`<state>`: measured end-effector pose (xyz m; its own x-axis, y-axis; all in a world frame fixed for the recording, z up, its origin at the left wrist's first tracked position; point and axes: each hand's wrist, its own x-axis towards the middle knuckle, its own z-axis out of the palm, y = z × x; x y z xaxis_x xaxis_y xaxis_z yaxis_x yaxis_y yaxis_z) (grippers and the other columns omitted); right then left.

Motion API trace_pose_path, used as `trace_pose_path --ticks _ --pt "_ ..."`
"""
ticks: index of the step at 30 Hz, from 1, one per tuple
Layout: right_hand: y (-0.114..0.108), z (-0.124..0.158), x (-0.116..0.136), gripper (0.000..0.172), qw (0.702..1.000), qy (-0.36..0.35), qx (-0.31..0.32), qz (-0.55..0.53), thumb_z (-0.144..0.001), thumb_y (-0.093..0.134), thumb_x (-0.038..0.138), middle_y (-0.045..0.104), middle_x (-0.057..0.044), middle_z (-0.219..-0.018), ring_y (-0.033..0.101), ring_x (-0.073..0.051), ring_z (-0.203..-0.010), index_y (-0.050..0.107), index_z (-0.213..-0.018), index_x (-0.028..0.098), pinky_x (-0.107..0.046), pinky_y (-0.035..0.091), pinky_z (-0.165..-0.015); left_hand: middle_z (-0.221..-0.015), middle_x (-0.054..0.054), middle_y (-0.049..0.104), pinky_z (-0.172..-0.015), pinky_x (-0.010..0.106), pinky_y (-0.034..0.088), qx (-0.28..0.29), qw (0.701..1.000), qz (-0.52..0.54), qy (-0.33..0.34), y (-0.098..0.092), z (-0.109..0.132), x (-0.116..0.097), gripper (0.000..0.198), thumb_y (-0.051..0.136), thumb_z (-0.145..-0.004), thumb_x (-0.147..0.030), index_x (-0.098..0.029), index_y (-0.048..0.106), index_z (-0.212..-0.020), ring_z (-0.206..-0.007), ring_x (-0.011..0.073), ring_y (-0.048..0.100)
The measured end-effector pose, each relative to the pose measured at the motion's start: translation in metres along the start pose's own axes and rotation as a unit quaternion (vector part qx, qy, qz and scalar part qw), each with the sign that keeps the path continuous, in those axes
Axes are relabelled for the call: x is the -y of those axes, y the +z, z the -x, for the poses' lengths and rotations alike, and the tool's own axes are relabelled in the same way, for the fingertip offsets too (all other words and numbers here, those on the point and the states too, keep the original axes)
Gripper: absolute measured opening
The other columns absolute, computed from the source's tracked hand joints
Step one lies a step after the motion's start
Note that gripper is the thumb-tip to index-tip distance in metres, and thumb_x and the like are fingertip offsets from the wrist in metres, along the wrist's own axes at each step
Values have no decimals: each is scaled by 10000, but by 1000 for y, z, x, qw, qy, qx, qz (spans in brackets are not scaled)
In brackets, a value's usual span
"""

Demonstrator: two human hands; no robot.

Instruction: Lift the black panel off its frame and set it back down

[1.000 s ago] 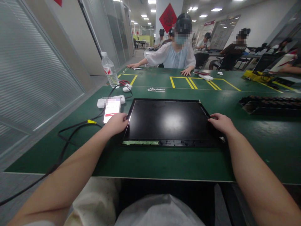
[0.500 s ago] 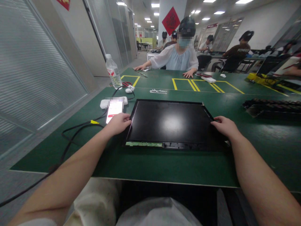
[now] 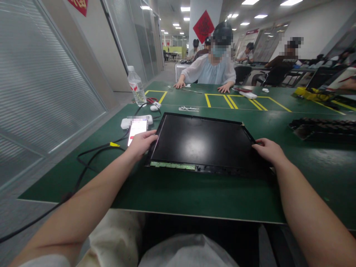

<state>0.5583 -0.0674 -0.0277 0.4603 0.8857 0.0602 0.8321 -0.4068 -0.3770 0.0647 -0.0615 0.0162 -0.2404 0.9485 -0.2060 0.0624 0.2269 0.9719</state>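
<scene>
A flat black display panel [image 3: 200, 144] with its dark screen facing up is between my hands, over the green table. Along its near edge, at the left, runs a thin green circuit board [image 3: 172, 165]. My left hand [image 3: 143, 141] grips the panel's left edge, fingers over the rim. On the opposite edge, my right hand [image 3: 268, 149] is closed with the thumb on top; its other fingers are partly hidden. The panel tilts slightly, its left side higher than its right. Beside my left hand lies a phone [image 3: 137, 130] with a lit screen.
Behind the phone are a white power strip [image 3: 148, 119], a white plug [image 3: 155, 106] and a water bottle [image 3: 137, 87]. Black cables [image 3: 96, 152] run off the left side. White strips [image 3: 188, 109] lie beyond the panel. Dark stacked parts [image 3: 322, 128] stand at right. A co-worker [image 3: 210, 68] sits opposite.
The panel's left side has risen and the panel has turned slightly, with both hands still on it. The co-worker's hand on the left has moved inward, towards the right.
</scene>
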Motion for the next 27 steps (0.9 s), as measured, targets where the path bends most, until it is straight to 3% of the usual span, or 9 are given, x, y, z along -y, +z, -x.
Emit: trace_pose_path --ticks 8,18,27 --pt "1 -1 0 284 1000 -3 -10 -5 -799 687 375 772 -111 -937 734 -313 -915 768 -1023 222 -401 565 -766 -655 36 744 -507 267 608 1 995 83 -58 4 5 -5 463 716 -819 -13 -142 777 -1259 -507 180 698" --pt "1 1 2 316 1000 -6 -10 -4 -808 683 386 778 -135 -979 737 -333 -963 773 -1053 207 -419 567 -793 -766 50 785 -543 286 626 18 993 81 -81 8 9 -7 649 742 -813 10 -135 635 -1437 -509 175 703" --pt "-1 1 3 321 1000 -3 -1 4 -812 683 386 783 -136 -1006 738 -337 -977 770 -1061 202 -410 568 -784 -698 8 739 -501 263 583 17 991 97 -92 10 9 -9 500 634 -901 -17 -156 621 -1382 -489 164 672"
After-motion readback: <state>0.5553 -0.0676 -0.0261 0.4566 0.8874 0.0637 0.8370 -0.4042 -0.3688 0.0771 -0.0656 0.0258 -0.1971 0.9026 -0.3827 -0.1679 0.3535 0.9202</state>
